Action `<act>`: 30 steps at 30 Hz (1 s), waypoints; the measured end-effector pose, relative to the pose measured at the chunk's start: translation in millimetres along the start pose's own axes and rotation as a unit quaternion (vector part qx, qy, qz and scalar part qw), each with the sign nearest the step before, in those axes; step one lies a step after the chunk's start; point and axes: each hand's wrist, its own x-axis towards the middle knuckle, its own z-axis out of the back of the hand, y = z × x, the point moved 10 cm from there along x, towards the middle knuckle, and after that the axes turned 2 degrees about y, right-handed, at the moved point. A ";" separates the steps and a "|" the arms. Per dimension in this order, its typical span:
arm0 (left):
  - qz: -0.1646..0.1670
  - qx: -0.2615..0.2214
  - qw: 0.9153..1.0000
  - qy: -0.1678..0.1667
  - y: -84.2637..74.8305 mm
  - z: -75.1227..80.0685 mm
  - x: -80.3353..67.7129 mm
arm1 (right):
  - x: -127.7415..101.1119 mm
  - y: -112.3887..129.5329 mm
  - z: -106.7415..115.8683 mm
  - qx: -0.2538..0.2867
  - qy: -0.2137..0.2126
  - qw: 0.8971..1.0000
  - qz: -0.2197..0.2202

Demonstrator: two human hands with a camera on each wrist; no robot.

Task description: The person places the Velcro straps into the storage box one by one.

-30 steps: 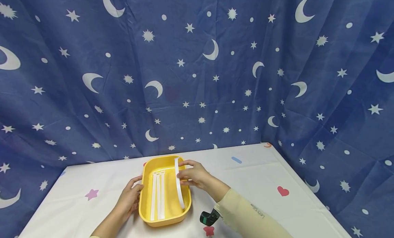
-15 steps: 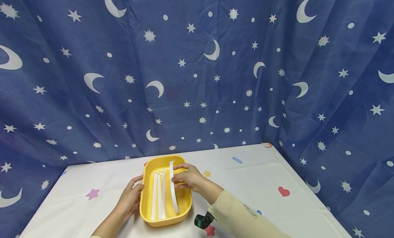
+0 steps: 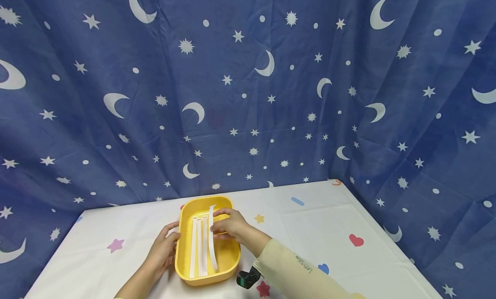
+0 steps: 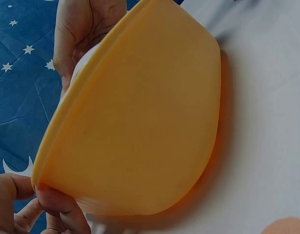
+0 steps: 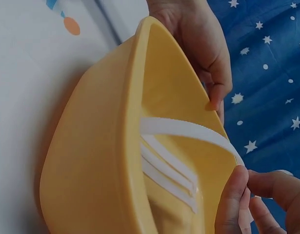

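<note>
A yellow plastic tub (image 3: 205, 282) with rounded corners stands on the table in front of me. My left hand (image 3: 162, 249) grips its left rim, thumb and fingers on either side of the wall. Between thumb and fingers my right hand (image 3: 231, 226) pinches a long white strap (image 3: 211, 249), which bows slightly over the tub's interior. In the right wrist view this held strap (image 5: 189, 129) arches above the others. Several white straps (image 3: 193, 247) lie lengthwise, side by side on the left half of the tub's floor, each with a wider head at its far end.
A white tablecloth (image 3: 310, 230) printed with coloured stars and hearts covers the table. Behind and to the right hangs a blue curtain (image 3: 232, 101) with moons and stars. A black wrist camera (image 3: 248, 278) sits by the right sleeve.
My right hand has moved left across the tub with the strap, from near the right wall to close beside the straps lying inside. The left hand and the tub stay in place.
</note>
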 end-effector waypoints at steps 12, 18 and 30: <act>0.002 0.000 1.000 0.001 -1.8 0.8 -1.6 | 4.5 0.5 -6.1 -0.043 -0.026 0.999 -0.001; 0.004 -0.001 1.000 0.002 -1.2 0.0 -1.7 | 5.2 -0.4 -10.0 -0.068 -0.034 0.997 0.001; 0.001 -0.004 1.000 0.006 -0.3 -0.5 -1.2 | 4.8 -0.2 -14.1 -0.148 -0.064 0.987 0.025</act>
